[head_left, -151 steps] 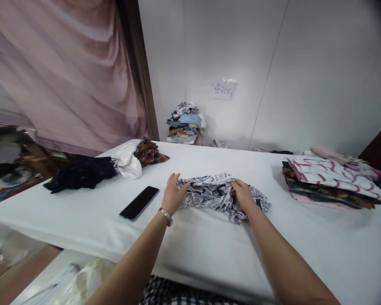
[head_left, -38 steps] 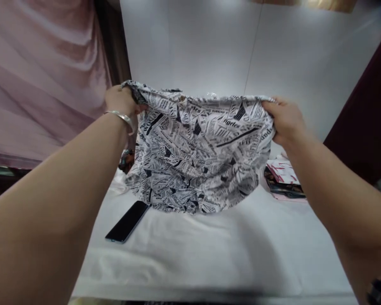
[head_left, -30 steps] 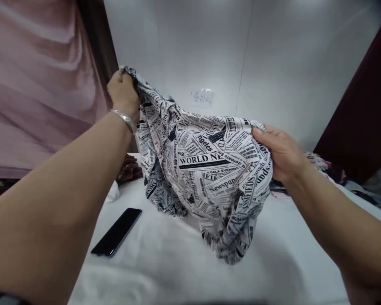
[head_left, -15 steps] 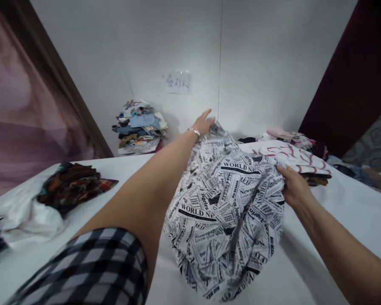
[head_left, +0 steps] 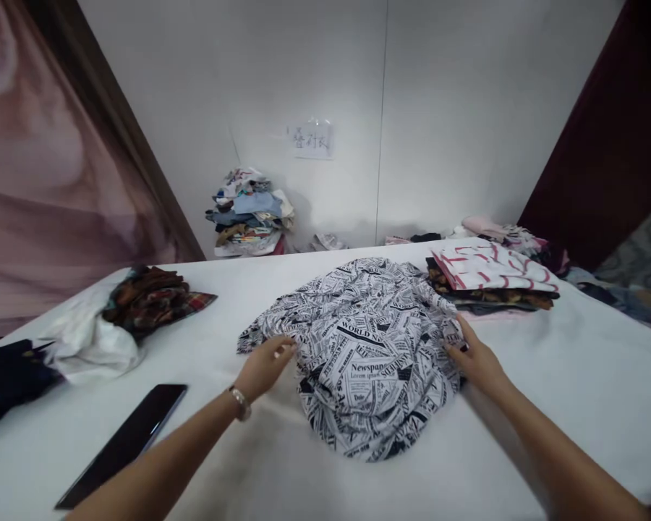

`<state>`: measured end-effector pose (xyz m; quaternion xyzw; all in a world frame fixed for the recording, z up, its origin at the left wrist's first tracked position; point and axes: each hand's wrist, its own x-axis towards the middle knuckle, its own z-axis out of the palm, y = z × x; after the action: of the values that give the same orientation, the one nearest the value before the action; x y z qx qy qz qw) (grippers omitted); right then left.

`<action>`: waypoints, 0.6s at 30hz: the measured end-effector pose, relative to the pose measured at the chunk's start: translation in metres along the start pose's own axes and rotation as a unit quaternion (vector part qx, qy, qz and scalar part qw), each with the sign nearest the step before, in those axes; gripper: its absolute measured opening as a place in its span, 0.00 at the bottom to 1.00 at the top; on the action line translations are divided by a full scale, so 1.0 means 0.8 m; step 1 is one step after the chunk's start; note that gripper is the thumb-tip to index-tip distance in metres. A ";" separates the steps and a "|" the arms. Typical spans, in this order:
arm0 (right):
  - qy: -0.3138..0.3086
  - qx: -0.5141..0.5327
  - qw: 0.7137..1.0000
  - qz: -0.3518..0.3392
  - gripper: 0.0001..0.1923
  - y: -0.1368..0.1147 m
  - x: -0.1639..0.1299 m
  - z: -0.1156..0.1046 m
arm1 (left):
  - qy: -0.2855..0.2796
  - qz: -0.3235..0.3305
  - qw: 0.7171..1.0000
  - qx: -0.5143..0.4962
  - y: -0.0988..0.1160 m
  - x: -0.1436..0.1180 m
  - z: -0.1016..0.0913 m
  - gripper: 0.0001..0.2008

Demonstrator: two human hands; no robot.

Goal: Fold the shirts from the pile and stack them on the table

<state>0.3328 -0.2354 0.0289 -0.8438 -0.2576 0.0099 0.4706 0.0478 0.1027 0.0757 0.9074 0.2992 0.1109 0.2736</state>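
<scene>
Landmark: newspaper-print garment, lying rumpled and spread on the white table, roughly mid-table in front of the person.

Far left of the garment, at the table edge: dark navy cloth. Next toward the garment, a crumpled white cloth, with a brown plaid cloth lying partly on it. Both well apart from the garment.

Left of the garment and nearer the person: black phone, flat on the table, screen dark, well apart from the garment.

Left hand: at the garment's left edge, fingers curled together on a fold of the fabric near the left sleeve-like flap. Pinching the cloth. Bracelet on the wrist.

Behind the garment, off the table against the wall: a mixed heap of clothes. On the wall above it, a small paper label, writing too small to read.

Right hand: at the garment's right edge, fingers bent together, tips pressed into the fabric. Appears clamped on the edge; the underside of the grip is hidden.

Right of the garment and just behind it: folded stack, top piece white with red strokes, darker pieces beneath. Close to the garment; cannot tell whether they touch.
</scene>
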 end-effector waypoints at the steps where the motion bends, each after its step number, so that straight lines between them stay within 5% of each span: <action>1: 0.008 -0.042 0.998 -0.051 0.36 -0.006 -0.012 0.001 | 0.005 0.019 1.000 -0.003 0.002 -0.018 0.008 0.20; 3: -0.020 -0.094 0.985 -0.142 0.29 -0.022 -0.044 0.004 | 0.015 0.070 0.997 -0.001 0.011 -0.049 0.025 0.19; 6: -0.201 -0.114 0.942 -0.242 0.25 -0.053 -0.099 0.014 | -0.002 0.159 0.987 0.026 0.024 -0.079 0.050 0.21; 9: -0.337 -0.156 0.891 -0.260 0.30 -0.076 -0.136 0.028 | -0.036 0.218 0.972 0.082 0.031 -0.090 0.068 0.29; 18: -0.197 -0.201 0.898 -0.337 0.26 -0.077 -0.127 0.048 | -0.024 0.085 0.989 0.120 0.052 -0.098 0.060 0.26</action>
<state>0.2083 -0.2240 0.0336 -0.7637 -0.6109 -0.0352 0.2056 0.0226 0.0069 0.0565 0.9581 0.2259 0.0752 0.1593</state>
